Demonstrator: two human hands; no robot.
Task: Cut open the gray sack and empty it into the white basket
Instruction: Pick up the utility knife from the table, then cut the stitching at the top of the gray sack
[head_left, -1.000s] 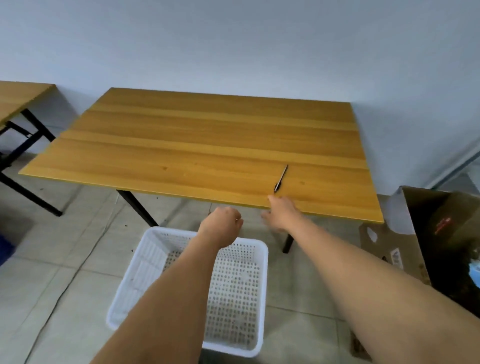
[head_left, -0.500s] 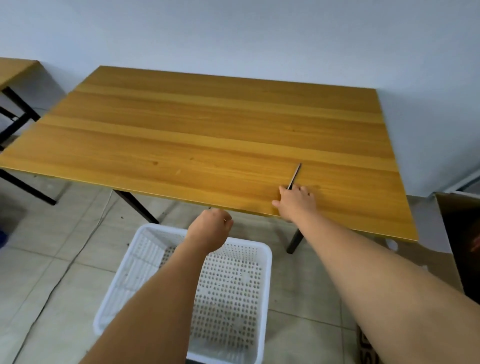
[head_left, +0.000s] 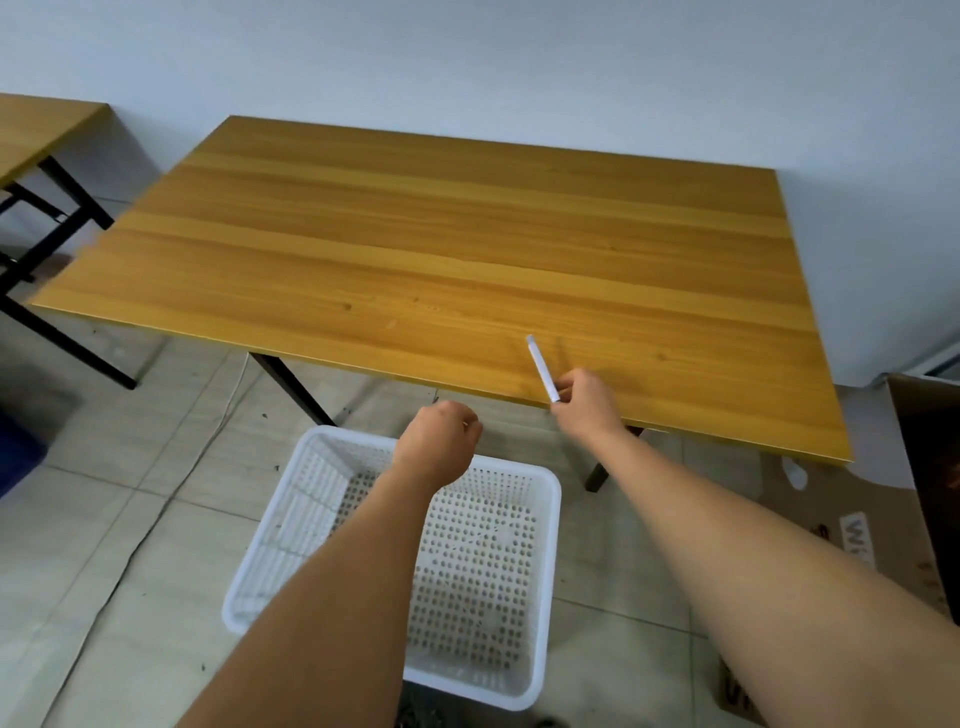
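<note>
pale thin blade (head_left: 542, 368), perhaps a knife, in right hand (head_left: 587, 397)

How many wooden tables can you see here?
2: the big table ahead, behind the white basket, and another table cut off at far left. More may lie outside view.

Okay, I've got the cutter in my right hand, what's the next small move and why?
Probably look around for the gray sack, since it is nowhere in view. Your right hand already pinches the cutter above the table edge, your left hand is curled and holds nothing, and the white basket waits on the floor below.
</note>
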